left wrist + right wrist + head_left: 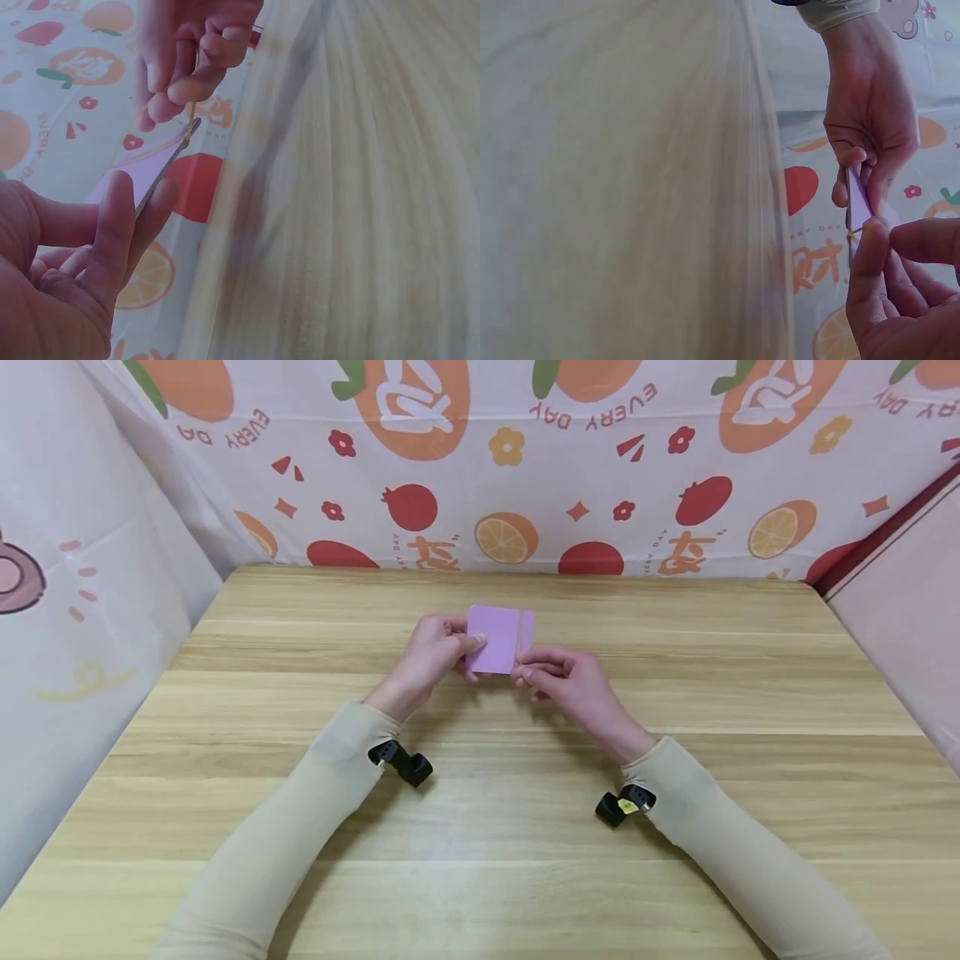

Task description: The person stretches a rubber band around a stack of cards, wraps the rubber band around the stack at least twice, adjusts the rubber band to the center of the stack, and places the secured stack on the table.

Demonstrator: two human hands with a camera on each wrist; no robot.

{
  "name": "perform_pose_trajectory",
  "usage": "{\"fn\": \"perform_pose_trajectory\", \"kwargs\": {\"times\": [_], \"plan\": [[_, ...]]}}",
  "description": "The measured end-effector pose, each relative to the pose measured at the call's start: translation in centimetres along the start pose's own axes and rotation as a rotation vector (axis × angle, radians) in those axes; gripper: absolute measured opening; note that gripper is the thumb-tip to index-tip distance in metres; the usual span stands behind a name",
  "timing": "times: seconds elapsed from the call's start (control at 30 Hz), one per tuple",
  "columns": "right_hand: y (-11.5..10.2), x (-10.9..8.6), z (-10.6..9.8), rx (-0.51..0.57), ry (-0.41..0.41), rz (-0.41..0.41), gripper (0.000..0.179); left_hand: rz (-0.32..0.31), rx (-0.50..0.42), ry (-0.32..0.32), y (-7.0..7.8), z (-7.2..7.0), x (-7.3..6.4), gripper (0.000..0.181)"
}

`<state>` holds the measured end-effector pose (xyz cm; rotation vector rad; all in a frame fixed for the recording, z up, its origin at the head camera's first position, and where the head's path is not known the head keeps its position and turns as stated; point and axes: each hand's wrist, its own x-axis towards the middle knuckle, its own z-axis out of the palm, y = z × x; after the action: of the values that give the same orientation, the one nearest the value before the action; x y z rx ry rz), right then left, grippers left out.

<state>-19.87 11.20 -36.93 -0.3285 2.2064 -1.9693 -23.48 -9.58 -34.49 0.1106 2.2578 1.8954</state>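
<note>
A thin purple square card-like piece (495, 639) is held above the table; whether it is one card or a stack I cannot tell. My left hand (433, 653) grips its left side, thumb on the top face and fingers beneath. A thin yellowish rubber band (519, 631) crosses the piece near its right edge. At the lower right corner, my right hand (573, 683) pinches this band between thumb and fingertips. The left wrist view shows the band (193, 112) drawn away from the piece's edge. Part of the purple piece (861, 199) is hidden by fingers in the right wrist view.
A wood-grain table (480, 827) spreads under both forearms. Behind it hangs a white curtain (450, 468) printed with fruit and flowers, and another pale cloth (90, 568) hangs on the left. Each wrist carries a black strap-mounted camera (401, 762).
</note>
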Motion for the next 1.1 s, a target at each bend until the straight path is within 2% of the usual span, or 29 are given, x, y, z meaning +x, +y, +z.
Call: {"fn": "perform_pose_trajectory", "kwargs": {"times": [0.1,0.4,0.5,0.63,0.9,1.1], "plan": [[-0.1,0.0,-0.1,-0.015,0.013,-0.011,0.026,-0.01,-0.007,-0.008,-0.2,0.0,0.0,0.025],[-0.5,0.1,-0.3,0.047,0.073,-0.026,0.023,-0.016,-0.011,-0.04,0.1,0.0,0.0,0.028],[-0.5,0.2,-0.4,0.032,0.078,-0.037,0.023,-0.02,-0.017,-0.046,0.0,-0.1,0.1,0.029],[-0.5,0.3,-0.9,0.015,0.124,-0.049,0.021,-0.026,-0.033,-0.069,-0.1,0.0,0.0,0.029],[-0.7,0.7,-2.3,-0.006,0.225,-0.161,0.025,-0.016,-0.075,-0.171,-0.3,0.7,-0.1,0.019],[-0.7,0.7,-2.6,0.001,0.22,-0.138,0.026,0.012,-0.066,-0.212,-0.7,1.0,-0.1,0.019]]}}
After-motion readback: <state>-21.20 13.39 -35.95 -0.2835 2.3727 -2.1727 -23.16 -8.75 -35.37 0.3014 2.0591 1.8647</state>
